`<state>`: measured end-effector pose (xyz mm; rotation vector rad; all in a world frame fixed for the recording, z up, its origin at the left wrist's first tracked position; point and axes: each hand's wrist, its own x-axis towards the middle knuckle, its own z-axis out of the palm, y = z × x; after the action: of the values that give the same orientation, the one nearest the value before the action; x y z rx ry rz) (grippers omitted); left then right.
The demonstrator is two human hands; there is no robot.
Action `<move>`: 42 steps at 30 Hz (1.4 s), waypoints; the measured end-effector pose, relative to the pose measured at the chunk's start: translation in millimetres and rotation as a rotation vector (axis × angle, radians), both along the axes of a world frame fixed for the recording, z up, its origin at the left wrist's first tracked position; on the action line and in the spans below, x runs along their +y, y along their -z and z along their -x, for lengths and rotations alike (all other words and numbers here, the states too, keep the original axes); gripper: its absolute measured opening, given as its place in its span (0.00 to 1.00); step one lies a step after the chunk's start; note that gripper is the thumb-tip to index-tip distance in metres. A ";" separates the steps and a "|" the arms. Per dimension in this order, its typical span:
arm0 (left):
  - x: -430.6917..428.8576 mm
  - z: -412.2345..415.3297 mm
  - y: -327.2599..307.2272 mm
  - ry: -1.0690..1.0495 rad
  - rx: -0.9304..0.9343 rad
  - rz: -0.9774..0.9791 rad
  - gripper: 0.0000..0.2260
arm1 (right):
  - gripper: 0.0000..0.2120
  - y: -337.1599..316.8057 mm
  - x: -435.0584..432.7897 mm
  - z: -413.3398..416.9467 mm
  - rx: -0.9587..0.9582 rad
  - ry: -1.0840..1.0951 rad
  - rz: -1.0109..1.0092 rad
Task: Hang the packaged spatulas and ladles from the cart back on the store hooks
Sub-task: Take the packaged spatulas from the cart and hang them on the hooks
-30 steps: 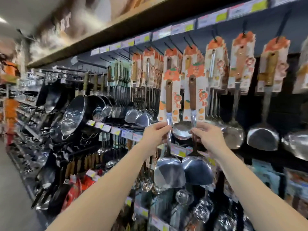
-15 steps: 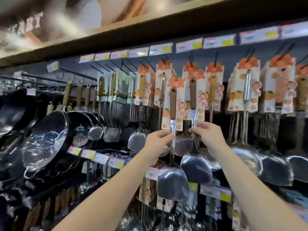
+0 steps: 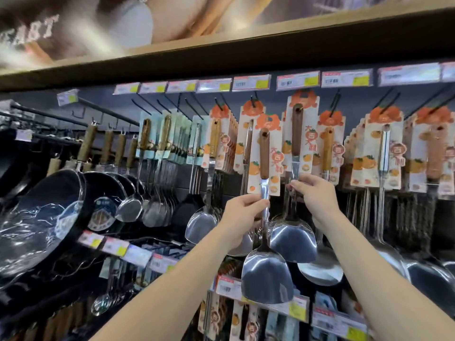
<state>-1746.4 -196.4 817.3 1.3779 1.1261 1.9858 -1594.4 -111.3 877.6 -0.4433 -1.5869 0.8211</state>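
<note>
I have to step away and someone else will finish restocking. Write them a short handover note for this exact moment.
Left hand: fingers closed on the metal shaft of a packaged spatula, held upright, its card top below the hooks.
Right hand: fingers closed on the shaft of a second packaged spatula, raised higher, its card top up near a black hook under the price tags.
Done: neither held spatula is clearly on a hook yet; the surrounding hooks already carry matching orange-card stock.
Left: thread each card's hole onto a hook, then let go. The cart is out of view, so the remaining count is unknown.
</note>
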 end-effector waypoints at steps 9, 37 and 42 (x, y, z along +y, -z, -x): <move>10.8 9.1 -4.2 0.025 0.018 -0.024 0.04 | 0.09 -4.9 10.7 13.3 -0.055 0.020 0.040; 33.7 -30.2 -32.1 0.108 0.087 -0.064 0.07 | 0.36 -29.5 -5.8 2.1 0.050 0.003 -0.073; 40.2 -38.3 -48.0 0.103 0.065 -0.095 0.06 | 0.35 -44.1 4.2 5.9 0.110 -0.006 -0.100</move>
<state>-1708.1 -156.1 865.3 1.5279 0.9790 1.9563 -1600.2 -107.1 921.7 -0.3171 -1.5205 0.7547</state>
